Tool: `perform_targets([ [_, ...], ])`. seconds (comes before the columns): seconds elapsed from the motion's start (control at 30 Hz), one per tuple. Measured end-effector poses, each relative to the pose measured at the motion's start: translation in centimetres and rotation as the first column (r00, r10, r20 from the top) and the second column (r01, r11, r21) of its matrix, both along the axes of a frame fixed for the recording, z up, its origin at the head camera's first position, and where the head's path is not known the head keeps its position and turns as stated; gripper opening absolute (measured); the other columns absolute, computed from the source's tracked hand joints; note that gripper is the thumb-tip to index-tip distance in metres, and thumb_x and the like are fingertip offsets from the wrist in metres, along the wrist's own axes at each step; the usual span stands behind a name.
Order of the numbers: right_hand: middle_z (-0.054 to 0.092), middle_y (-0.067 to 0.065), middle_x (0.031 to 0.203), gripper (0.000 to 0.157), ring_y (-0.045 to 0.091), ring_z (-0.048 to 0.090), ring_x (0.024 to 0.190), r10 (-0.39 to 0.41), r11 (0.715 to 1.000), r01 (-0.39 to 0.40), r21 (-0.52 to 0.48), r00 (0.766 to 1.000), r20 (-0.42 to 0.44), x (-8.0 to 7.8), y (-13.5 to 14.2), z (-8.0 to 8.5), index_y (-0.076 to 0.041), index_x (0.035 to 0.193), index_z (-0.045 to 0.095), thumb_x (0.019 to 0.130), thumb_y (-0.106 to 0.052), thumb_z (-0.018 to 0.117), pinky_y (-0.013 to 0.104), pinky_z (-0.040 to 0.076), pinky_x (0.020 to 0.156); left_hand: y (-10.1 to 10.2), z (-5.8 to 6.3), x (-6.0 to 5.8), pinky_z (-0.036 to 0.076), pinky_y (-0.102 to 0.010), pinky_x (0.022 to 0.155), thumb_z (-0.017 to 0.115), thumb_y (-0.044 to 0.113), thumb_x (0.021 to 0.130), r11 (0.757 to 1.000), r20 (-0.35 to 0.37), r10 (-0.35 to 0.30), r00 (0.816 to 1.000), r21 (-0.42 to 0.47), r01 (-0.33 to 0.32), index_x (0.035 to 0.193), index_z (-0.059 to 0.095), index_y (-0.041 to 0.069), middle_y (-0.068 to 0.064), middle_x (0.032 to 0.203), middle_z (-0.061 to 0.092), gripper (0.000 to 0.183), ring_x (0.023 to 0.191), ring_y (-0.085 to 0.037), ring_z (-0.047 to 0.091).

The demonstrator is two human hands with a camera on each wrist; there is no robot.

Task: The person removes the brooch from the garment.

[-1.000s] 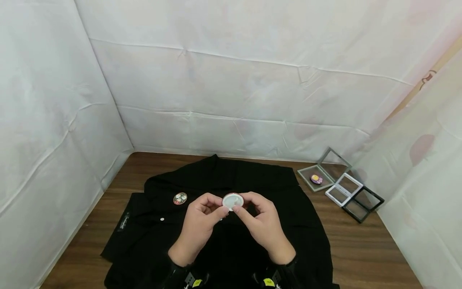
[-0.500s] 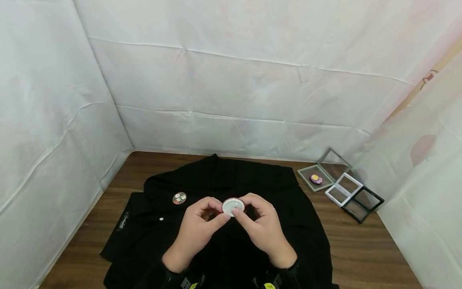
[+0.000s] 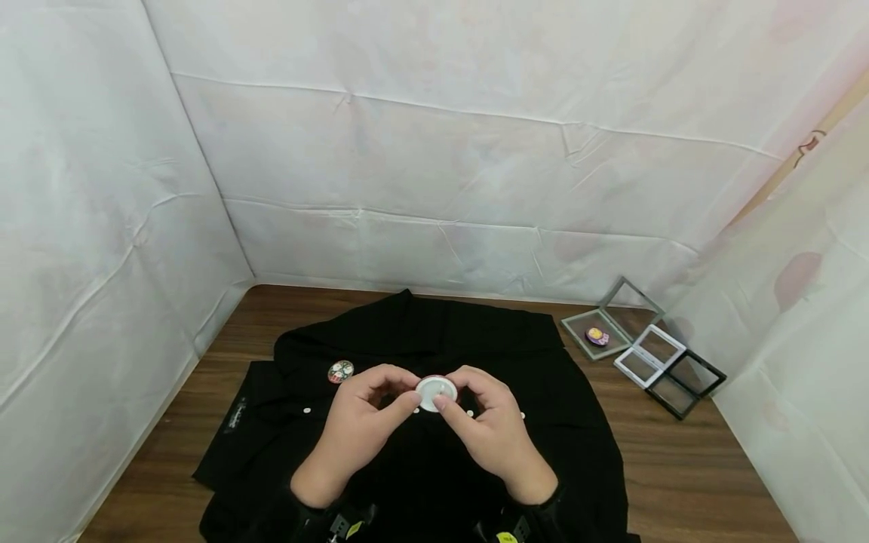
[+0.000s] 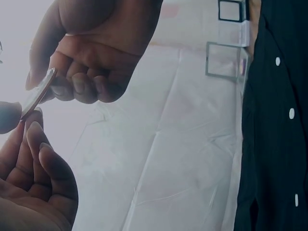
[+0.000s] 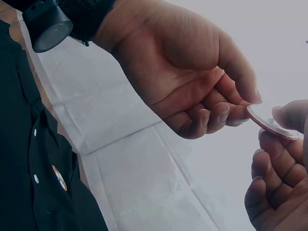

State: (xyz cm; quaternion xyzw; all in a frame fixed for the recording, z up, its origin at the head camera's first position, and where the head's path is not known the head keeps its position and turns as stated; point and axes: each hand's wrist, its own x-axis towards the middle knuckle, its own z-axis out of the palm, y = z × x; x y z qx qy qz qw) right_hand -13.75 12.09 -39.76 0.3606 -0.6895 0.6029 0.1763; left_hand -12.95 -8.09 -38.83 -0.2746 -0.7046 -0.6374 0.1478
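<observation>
A round pin badge [image 3: 435, 393] with a white back and a reddish rim is held above the black shirt [image 3: 529, 362], its back toward the head camera. My left hand [image 3: 356, 422] pinches its left edge between thumb and fingers. On the opposite edge, the thumb and fingers of my right hand [image 3: 492, 430] also pinch the badge. In the right wrist view the badge [image 5: 270, 124] appears nearly edge-on, left thumb against its back. The pin on the back is too small to make out clearly. Another round badge [image 3: 340, 371] is on the shirt's left part.
The shirt lies spread on a brown wooden table [image 3: 699, 475], with several white buttons showing. Clear-windowed cases [image 3: 658, 356] stand open at the back right; a purple and yellow badge [image 3: 597, 337] lies in one. White cloth walls [image 3: 434, 151] enclose the table.
The held badge has come slightly lower and nearer to me. My left wrist has shifted left and down. Both hands keep their pinch; the shirt and cases stay put.
</observation>
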Motion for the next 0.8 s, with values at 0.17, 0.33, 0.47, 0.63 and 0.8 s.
perform_targets([
  [0.17, 0.070, 0.004, 0.095, 0.022, 0.017, 0.063, 0.082, 0.007, 1.000, -0.008, 0.012, 1.000, 0.015, -0.09, -0.08, -0.04, -0.009, 0.102, 0.071, 0.092, 0.011, 0.069, 0.030, 0.055, 0.071, -0.05, -0.05, 0.12, 0.057, -0.030, 0.070, 0.072, -0.008, 0.091, 1.000, 0.009, 0.005, 1.000, -0.002, -0.005, 0.101, 0.076, 0.010, -0.001, 0.091, 0.073, 0.020, 0.079, -0.017, 0.067],
  [0.33, 0.070, 0.003, 0.096, 0.020, 0.019, 0.066, 0.085, 0.011, 1.000, -0.012, 0.011, 0.999, 0.035, -0.08, -0.11, -0.05, -0.010, 0.100, 0.070, 0.094, 0.008, 0.068, 0.030, 0.057, 0.074, -0.10, -0.09, 0.16, 0.057, -0.030, 0.068, 0.072, -0.006, 0.092, 1.000, 0.028, 0.002, 1.000, -0.007, -0.002, 0.099, 0.075, 0.011, 0.001, 0.089, 0.072, 0.019, 0.078, -0.016, 0.066],
  [0.47, 0.070, 0.004, 0.096, 0.020, 0.019, 0.065, 0.083, 0.011, 1.000, -0.011, 0.001, 0.999, 0.036, 0.00, -0.14, 0.00, -0.011, 0.099, 0.070, 0.094, 0.008, 0.069, 0.029, 0.056, 0.070, -0.09, -0.13, 0.17, 0.057, -0.032, 0.067, 0.073, -0.003, 0.093, 1.000, 0.029, 0.001, 1.000, -0.013, 0.000, 0.097, 0.076, 0.012, 0.001, 0.088, 0.071, 0.016, 0.078, -0.016, 0.066],
  [0.63, 0.069, 0.004, 0.094, 0.021, 0.017, 0.064, 0.081, 0.003, 1.000, -0.002, -0.011, 0.999, 0.034, 0.05, -0.23, 0.03, -0.010, 0.099, 0.071, 0.093, 0.010, 0.068, 0.028, 0.055, 0.066, -0.06, -0.19, 0.24, 0.057, -0.033, 0.066, 0.074, -0.003, 0.093, 1.000, 0.008, 0.000, 1.000, -0.009, 0.000, 0.097, 0.076, 0.013, -0.001, 0.087, 0.071, 0.017, 0.077, -0.016, 0.066],
  [0.8, 0.068, 0.003, 0.092, 0.022, 0.014, 0.059, 0.075, -0.025, 1.000, 0.025, -0.014, 0.999, 0.025, 0.14, -0.25, -0.03, -0.011, 0.100, 0.071, 0.093, 0.009, 0.068, 0.028, 0.051, 0.059, 0.07, -0.20, 0.22, 0.056, -0.032, 0.066, 0.074, -0.004, 0.093, 1.000, -0.008, -0.002, 1.000, -0.011, 0.002, 0.097, 0.076, 0.013, -0.001, 0.087, 0.071, 0.017, 0.076, -0.016, 0.065],
])
